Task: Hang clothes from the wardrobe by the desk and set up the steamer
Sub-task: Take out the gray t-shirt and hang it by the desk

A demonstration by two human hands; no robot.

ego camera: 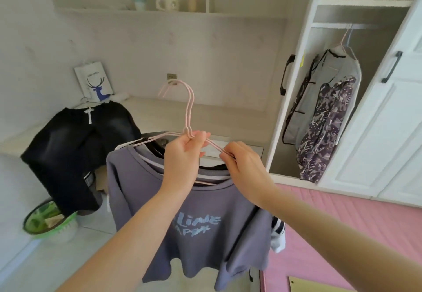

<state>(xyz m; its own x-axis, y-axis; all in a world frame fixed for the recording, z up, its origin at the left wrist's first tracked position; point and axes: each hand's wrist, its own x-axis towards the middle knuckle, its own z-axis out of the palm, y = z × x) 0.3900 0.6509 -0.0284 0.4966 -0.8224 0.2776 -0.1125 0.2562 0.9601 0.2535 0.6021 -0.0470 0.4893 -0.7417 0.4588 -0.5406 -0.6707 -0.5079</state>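
Purple T-shirt point(201, 241) is on a pink hanger point(189, 109), held up in mid-air in front of the desk point(217, 118). It's between the black top point(75, 154) hanging on the left and the open wardrobe point(294, 86) on the right. Left hand point(182, 154) pinches the hanger's neck under the hook and right hand point(244, 166) pinches the shoulder wire just beside it. Looks like two hangers bunched together, so probably best to separate them first and keep that neck grip so nothing slides off. Wardrobe door point(376, 143) sticks out on the right, bed point(342, 234) sits close below, and there's a green basin point(45, 225) on the floor to the left. The open room is straight ahead over the desk.
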